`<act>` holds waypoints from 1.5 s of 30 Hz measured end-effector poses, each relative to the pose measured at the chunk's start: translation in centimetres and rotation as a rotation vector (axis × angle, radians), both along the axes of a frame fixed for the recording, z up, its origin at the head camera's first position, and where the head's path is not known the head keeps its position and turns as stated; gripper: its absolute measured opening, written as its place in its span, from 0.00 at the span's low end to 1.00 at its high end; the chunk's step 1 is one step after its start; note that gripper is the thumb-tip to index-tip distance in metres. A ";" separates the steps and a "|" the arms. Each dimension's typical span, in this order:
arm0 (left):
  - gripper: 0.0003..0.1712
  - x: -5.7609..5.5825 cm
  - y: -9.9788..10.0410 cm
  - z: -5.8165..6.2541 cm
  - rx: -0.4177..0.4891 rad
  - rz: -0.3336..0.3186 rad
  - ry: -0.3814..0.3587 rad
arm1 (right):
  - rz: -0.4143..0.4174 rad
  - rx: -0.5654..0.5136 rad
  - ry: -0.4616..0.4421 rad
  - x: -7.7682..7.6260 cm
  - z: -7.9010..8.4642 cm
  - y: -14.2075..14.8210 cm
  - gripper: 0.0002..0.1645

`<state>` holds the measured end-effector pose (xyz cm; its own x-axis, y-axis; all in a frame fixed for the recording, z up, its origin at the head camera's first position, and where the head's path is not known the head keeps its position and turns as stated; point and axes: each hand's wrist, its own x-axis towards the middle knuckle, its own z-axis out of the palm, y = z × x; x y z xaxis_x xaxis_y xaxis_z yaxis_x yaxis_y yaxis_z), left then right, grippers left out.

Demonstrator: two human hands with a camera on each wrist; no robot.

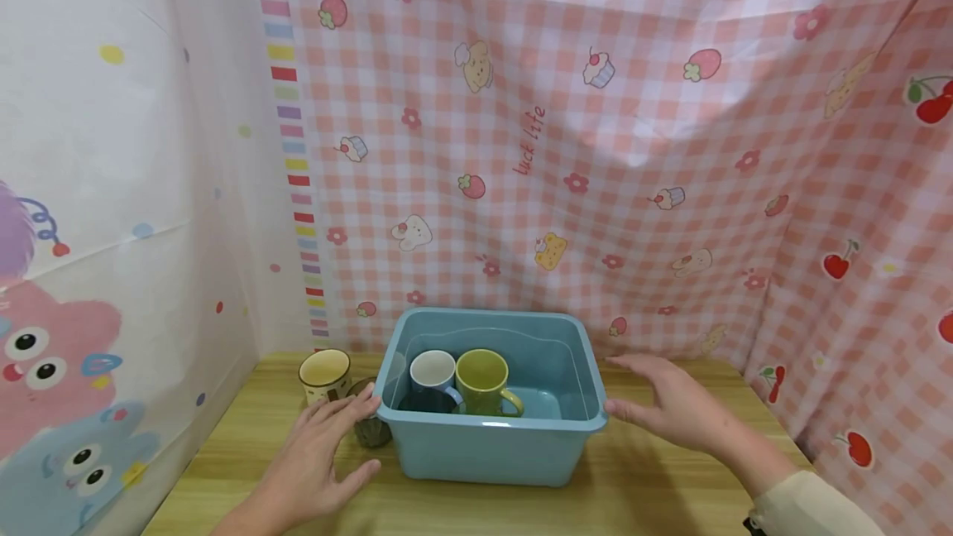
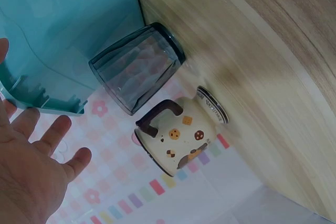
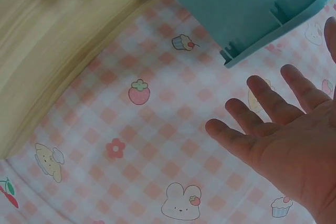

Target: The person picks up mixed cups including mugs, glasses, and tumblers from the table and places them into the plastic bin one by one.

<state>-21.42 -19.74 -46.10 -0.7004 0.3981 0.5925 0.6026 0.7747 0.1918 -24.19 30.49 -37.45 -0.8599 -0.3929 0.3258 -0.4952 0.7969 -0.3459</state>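
Observation:
A blue plastic bin (image 1: pixel 491 449) stands on the table between both hands. In it are a white-and-blue mug (image 1: pixel 433 370), an olive-yellow mug (image 1: pixel 482 375) and a dark cup (image 1: pixel 428 401) partly hidden by the front wall. My left hand (image 1: pixel 313 453) is at the bin's left rim with fingers extended; whether the fingertips touch the rim I cannot tell. Close to the right rim, my right hand (image 1: pixel 673 408) is spread, its thumb nearest the corner. Left of the bin, a dark see-through cup (image 2: pixel 137 67) and a cream mug (image 2: pixel 181 137) with a brown handle stand side by side.
The wooden table (image 1: pixel 655 486) carries everything. A pink checked cloth (image 1: pixel 633 147) hangs behind the bin and at the right. On the left hangs a white cloth (image 1: pixel 164 271) with cartoon prints.

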 end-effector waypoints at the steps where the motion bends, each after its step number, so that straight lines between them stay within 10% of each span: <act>1: 0.46 0.0 0.0 0.0 0.000 0.001 -0.003 | -0.004 0.003 -0.002 0.1 -0.1 0.1 0.40; 45: 0.47 0.0 0.0 -0.2 0.014 0.007 0.000 | 0.030 -0.074 0.112 2.8 -4.0 -0.5 0.36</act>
